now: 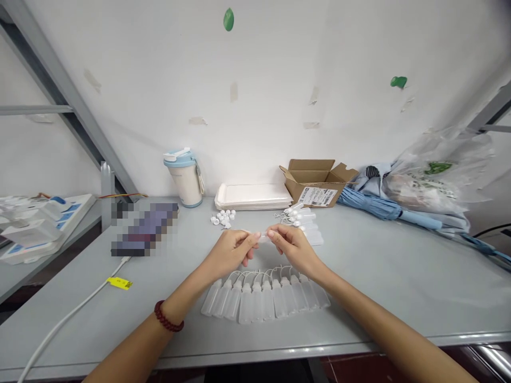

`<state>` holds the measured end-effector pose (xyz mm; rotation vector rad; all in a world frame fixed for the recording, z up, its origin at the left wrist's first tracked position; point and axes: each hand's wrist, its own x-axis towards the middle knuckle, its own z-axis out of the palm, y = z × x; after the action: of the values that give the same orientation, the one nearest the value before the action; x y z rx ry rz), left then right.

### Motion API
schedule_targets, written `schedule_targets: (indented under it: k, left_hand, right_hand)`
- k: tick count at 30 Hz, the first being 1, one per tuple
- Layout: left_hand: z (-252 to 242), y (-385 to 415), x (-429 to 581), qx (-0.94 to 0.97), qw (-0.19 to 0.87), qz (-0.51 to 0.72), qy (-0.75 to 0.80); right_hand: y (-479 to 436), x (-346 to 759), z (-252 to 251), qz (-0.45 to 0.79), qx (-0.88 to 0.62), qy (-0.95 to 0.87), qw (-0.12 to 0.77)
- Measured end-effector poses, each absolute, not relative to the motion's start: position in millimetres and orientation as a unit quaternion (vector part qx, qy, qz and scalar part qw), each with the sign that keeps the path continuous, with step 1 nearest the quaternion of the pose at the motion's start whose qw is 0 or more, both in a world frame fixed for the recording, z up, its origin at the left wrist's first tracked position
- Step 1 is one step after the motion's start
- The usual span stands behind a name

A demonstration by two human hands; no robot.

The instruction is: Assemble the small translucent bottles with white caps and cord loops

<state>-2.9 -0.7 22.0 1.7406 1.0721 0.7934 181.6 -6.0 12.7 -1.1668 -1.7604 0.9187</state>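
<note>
Over the middle of the table, my left hand [231, 248] and my right hand [294, 249] meet fingertip to fingertip. Both pinch a small translucent plastic bottle [263, 238], mostly covered by the fingers. Below them lies a fanned row of several translucent plastic bottles [257, 302] with white cords at their necks. Behind my left hand is a small pile of white caps [223, 217]. Past my right hand lie several more bottles [305, 218] with white tops and cords, partly hidden by that hand.
At the back stand a lidded cup [186, 181], a stack of white trays [255, 197] and an open cardboard box [315, 186]. A folded blue umbrella [371, 205] and a plastic bag [435, 170] lie right. On the left, a white cable [72, 314] runs to a pixelated device [146, 231].
</note>
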Motion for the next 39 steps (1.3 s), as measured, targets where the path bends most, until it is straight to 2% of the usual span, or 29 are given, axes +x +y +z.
schedule_targets:
  k: [5, 10, 19, 23, 26, 28, 31, 33, 36, 39]
  left_hand:
    - [22, 0, -5, 0.700, 0.464, 0.318, 0.439]
    - [24, -1, -3, 0.691, 0.466, 0.322, 0.449]
    - [22, -7, -2, 0.769, 0.351, 0.334, 0.417]
    - [20, -5, 1, 0.773, 0.339, 0.338, 0.416]
    - [18, 3, -4, 0.770, 0.336, 0.328, 0.431]
    - [16, 13, -14, 0.776, 0.290, 0.317, 0.462]
    - [14, 32, -37, 0.795, 0.109, 0.291, 0.520]
    - [11, 43, -51, 0.790, 0.034, 0.277, 0.546]
    - [4, 53, -62, 0.787, 0.017, 0.276, 0.552]
    - [-5, 56, -60, 0.810, 0.042, 0.277, 0.515]
  right_hand:
    - [-8, 178, 10, 0.366, -0.457, -0.709, 0.393]
    - [-7, 177, 7, 0.439, -0.447, -0.666, 0.404]
    - [-7, 179, 15, 0.595, -0.432, -0.559, 0.385]
    - [-6, 180, 17, 0.638, -0.434, -0.525, 0.360]
    - [0, 186, 21, 0.586, -0.457, -0.550, 0.381]
    - [7, 197, 25, 0.501, -0.490, -0.582, 0.412]
    - [21, 220, 29, 0.310, -0.559, -0.638, 0.430]
    - [30, 235, 29, 0.183, -0.593, -0.662, 0.420]
    - [39, 253, 29, 0.111, -0.627, -0.676, 0.370]
    - [43, 263, 28, 0.120, -0.642, -0.681, 0.332]
